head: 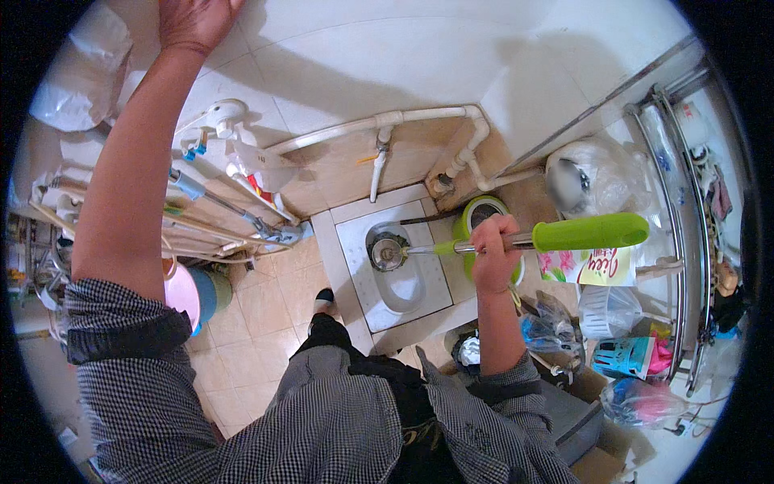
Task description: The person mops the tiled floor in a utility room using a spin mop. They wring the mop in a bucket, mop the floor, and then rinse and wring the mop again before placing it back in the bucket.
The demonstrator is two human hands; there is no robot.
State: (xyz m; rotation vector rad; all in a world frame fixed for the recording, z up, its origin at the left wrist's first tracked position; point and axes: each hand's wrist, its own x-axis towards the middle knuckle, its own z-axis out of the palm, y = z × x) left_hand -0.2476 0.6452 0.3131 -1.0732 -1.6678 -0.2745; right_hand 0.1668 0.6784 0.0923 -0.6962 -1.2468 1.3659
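Note:
My right hand (496, 253) is closed around the metal pole of a spin mop (589, 233), below its green grip. The mop's round head (387, 254) rests in the basin of a squat toilet (396, 302) set in a raised tiled platform. A green mop bucket (464, 227) stands beside the platform, partly behind my right hand and the pole. At the top left, my left hand (199, 21) is raised against or close to the white wall; its fingers are cut off by the picture's edge, so its hold cannot be told.
White pipes (363, 125) and a tap (377, 172) run along the wall above the toilet. Pink and blue buckets (181, 296) stand at the left, near leaning long-handled tools (242, 212). Metal racks (671, 242) with bagged goods stand at the right. A grey bin (568, 417) is low right.

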